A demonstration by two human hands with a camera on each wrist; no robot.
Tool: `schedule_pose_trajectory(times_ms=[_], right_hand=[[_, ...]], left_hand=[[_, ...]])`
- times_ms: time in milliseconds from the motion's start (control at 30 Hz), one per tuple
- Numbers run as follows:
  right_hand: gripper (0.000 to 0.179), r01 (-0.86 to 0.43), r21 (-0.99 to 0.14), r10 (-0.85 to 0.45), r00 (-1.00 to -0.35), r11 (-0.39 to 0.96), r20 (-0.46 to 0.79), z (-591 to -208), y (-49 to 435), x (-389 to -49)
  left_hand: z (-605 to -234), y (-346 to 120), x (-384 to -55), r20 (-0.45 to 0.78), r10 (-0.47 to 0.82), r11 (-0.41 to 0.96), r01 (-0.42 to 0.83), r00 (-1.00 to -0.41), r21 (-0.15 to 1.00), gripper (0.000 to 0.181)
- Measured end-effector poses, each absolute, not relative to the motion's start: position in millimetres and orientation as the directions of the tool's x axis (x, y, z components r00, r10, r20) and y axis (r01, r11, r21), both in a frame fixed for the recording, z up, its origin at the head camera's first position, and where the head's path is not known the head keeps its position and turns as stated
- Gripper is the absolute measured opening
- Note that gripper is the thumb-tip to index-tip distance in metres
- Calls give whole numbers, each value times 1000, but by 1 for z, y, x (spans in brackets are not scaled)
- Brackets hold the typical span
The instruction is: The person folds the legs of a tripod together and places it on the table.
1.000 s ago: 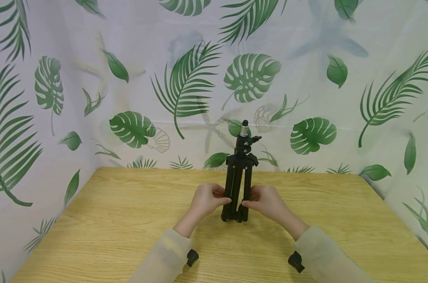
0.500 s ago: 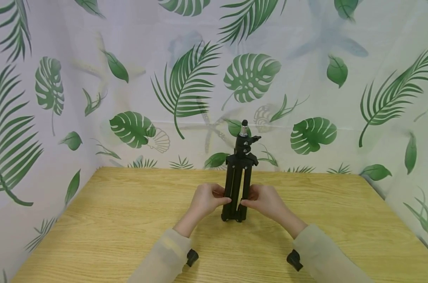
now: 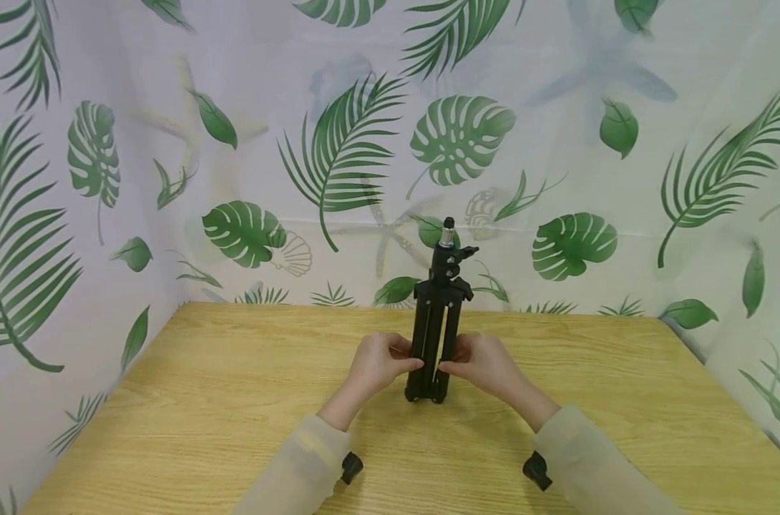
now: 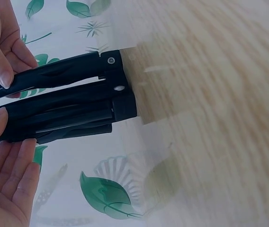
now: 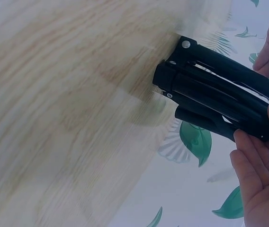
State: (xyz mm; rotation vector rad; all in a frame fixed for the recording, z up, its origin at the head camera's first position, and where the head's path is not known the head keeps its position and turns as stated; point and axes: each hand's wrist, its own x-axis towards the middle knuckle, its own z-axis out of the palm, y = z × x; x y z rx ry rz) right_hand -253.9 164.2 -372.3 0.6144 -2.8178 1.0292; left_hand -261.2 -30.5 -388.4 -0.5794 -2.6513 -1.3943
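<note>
A folded black stand (image 3: pixel 432 336) of smooth, satin tubing is upright or nearly so at the wooden surface (image 3: pixel 235 400), short of its far edge and about midway between its left and right edges; the left hand (image 3: pixel 381 357) pinches 1 leg, thumb in front and fingers behind, and the right hand (image 3: pixel 483 360) pinches the leg on the other side the same way; a pale gap shows between 2 of the slim legs, and round metal rivets (image 4: pixel 111 60) dot the angular base; at the top sit a ridged black knob (image 3: pixel 469 252), a shiny silver collar (image 3: pixel 447 237) and a rounded black cap (image 3: pixel 450 222); the surface has long, streaky yellow grain, its near edge cut off; past its far edge hangs a pale, lightly creased cloth (image 3: pixel 248 71) printed with green leaves, shells and starfish, some of them faint; loose, thin-looking cream sleeves (image 3: pixel 300 458) run out of view at the bottom, with a small black piece (image 3: pixel 351 467) partly hidden by each; the fingertips behind the legs are hard to make out; the wrist views cut off the stand's top, and whether its base bears fully on the wood I cannot tell.
</note>
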Motion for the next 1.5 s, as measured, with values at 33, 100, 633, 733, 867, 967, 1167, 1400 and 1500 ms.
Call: schedule_pose_trajectory(times_ms=[33,100,633,733,867,967,1167,1400,1500], right_hand=[[18,-396,-605,-343,-916,691,207,-372,164,-254],[18,-393,-610,-341,-917,689,206,-373,164,-254],[18,-403,-609,-345,-913,683,217,-376,162,-256],[18,-405,-603,-345,-912,687,220,-376,162,-255],[17,-412,-584,-347,-910,700,226,-376,163,-255],[17,-421,-571,-357,-906,705,227,-375,163,-255],[17,-454,-572,-399,-888,683,228,-373,167,-255],[21,-484,-569,-442,-869,665,223,-370,175,-254],[23,-484,-560,-442,-870,672,220,-368,177,-255]], left_hand=[[-388,-30,-261,251,288,510,370,-924,776,21],[-388,-30,-261,249,290,507,369,-924,779,21],[-387,-31,-261,247,312,515,382,-917,767,21],[-388,-31,-262,250,323,510,390,-913,766,23],[-389,-30,-262,275,314,502,405,-909,764,22],[-388,-28,-260,316,299,513,431,-901,742,20],[-385,-25,-257,349,290,551,454,-891,700,18],[-388,-25,-260,352,292,543,457,-889,704,15],[-389,-26,-262,363,295,538,468,-884,701,13]])
